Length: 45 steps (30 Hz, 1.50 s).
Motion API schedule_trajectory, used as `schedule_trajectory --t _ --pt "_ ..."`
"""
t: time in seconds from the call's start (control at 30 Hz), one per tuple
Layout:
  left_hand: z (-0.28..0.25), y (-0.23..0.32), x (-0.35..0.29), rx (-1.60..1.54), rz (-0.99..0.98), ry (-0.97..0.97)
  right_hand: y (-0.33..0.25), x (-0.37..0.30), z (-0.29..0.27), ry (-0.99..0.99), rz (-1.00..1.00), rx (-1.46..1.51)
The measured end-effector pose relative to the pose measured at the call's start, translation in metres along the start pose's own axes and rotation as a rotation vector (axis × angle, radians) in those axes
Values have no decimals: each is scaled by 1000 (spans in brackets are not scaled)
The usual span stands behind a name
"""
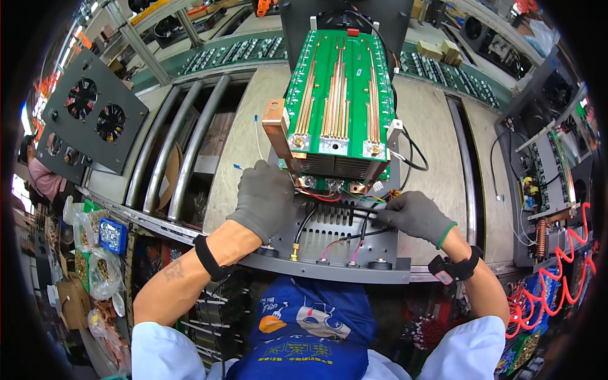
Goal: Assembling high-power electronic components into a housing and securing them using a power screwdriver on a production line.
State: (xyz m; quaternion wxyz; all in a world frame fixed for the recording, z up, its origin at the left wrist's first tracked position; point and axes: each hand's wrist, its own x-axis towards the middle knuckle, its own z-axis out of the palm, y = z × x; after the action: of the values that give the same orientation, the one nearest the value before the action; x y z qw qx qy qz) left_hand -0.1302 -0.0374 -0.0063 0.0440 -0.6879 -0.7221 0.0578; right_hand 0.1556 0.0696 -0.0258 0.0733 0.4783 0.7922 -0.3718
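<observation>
My left hand (265, 197), in a grey glove, is at the front left corner of the copper-and-green assembly. Its fingers are curled and their tips are mostly hidden. My right hand (418, 215), gloved too, has its fingers closed on a black cable (354, 208) that crosses the metal base plate (380, 244). Above the hands stands a green circuit board (351, 82) with long copper strips, on a finned heat sink (339, 166). A copper block (275, 120) rises at its left corner. Thin red wires (323, 197) run below the heat sink.
Metal rollers (171, 152) lie to the left, beside a grey panel with two fans (95, 104). Another unit (544, 171) stands at the right, near a coiled red air hose (563, 272). Small boards (443, 79) line the back. Bags and a blue bin (113, 235) hang lower left.
</observation>
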Motion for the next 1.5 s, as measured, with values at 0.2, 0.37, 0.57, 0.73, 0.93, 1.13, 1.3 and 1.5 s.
schedule_trajectory --t 0.2,0.37,0.57,0.73,0.93,1.13,1.3,1.5 --pt "13 14 4 103 -39 -51 5 5 -9 179 -5 -48" --pt "16 25 8 181 -77 -96 4 -1 -20 206 14 -321" --pt "11 35 12 188 -30 -164 19 17 -22 347 -75 -599" --pt "8 39 13 208 4 -144 38 49 4 518 -93 -761" --pt "6 39 12 162 20 -113 33 31 -3 598 -43 -667" --pt "9 25 5 126 -28 -53 34 -34 1 448 -305 -305" --pt "10 12 3 98 -64 -72 54 -36 26 238 -183 -363" --pt "13 -26 -7 -16 -54 -16 59 -62 39 -47 -189 -185"
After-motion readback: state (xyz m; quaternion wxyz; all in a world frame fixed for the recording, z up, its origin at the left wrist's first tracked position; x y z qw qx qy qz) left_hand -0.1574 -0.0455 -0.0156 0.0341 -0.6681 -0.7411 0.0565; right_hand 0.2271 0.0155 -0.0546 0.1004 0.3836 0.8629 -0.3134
